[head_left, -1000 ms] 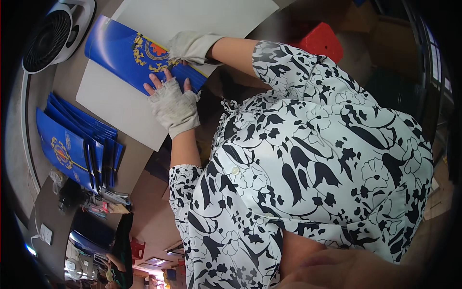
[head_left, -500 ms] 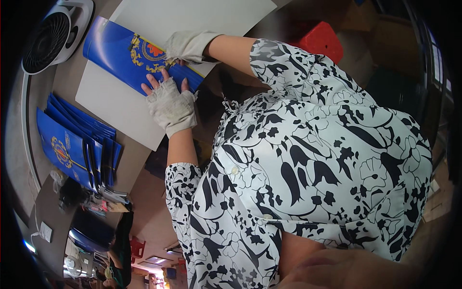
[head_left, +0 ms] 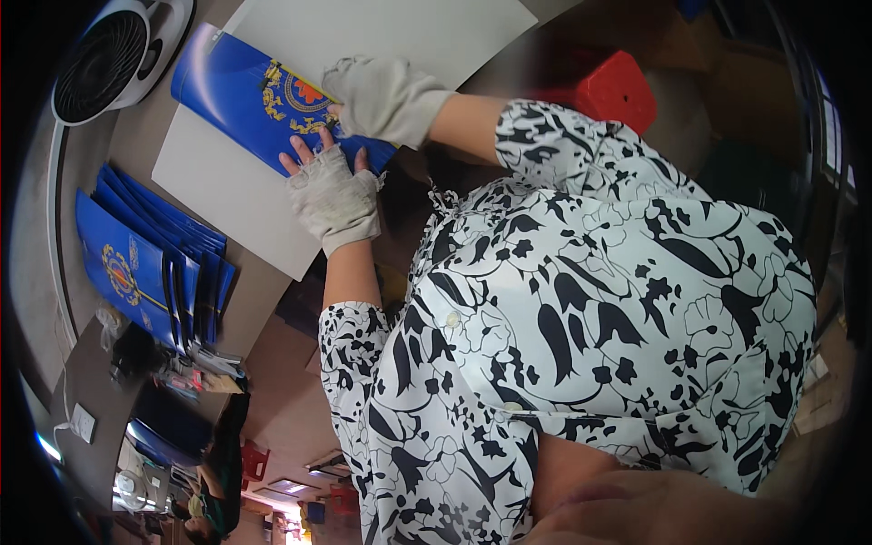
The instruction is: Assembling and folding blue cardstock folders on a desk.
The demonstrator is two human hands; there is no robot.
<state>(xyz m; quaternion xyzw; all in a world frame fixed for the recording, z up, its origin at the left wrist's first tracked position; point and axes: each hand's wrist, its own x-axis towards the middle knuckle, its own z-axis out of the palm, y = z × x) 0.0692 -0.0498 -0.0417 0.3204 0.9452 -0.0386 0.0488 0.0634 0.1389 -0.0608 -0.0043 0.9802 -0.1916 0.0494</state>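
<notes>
A glossy blue printed folder (head_left: pixel 238 100) with a gold and red emblem lies on a large pale board (head_left: pixel 213 177). My left hand (head_left: pixel 334 198), in a fingerless off-white glove, rests flat on its near side with fingers apart. Gloved the same way, my right hand (head_left: pixel 389 102) bears on the folder's far long edge, near its right end. Its fingers curl under, and one fingertip shows against the blue surface. Whether anything is inside that hand is hidden.
Left of the board stands a stack of similar blue folders (head_left: pixel 127 263). A black and white fan (head_left: pixel 102 68) sits at the upper left. Beyond the right arm is a red plastic stool (head_left: pixel 618 91). Another person (head_left: pixel 213 481) is visible far off at the lower left.
My right hand has slid right and slightly down along the folder's far edge. My left hand keeps its place on the folder. The whole view has shifted a little.
</notes>
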